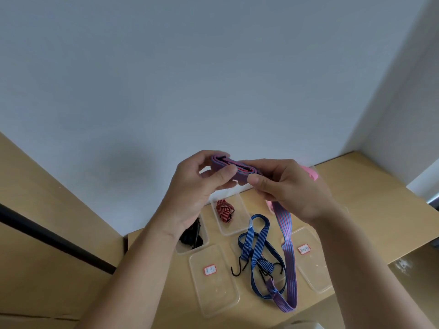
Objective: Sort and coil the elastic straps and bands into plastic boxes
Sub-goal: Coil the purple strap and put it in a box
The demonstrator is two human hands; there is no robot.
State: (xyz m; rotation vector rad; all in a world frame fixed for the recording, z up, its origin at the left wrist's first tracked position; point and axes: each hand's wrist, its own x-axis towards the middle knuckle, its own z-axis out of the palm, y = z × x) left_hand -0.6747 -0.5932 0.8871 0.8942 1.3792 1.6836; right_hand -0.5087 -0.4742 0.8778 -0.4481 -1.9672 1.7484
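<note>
Left label (210,269), right label (304,249) on clear plastic boxes (215,295): handwriting unreadable.

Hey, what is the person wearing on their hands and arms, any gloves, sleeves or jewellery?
Nothing shows. The left hand and right hand have no gloves, rings or watch, and the left forearm and right forearm are uncovered, with no sleeve in view.

Left hand (197,186) and right hand (293,191) bare, short plain nails (254,180), bare forearms (142,269) running to seven and five o'clock
</note>
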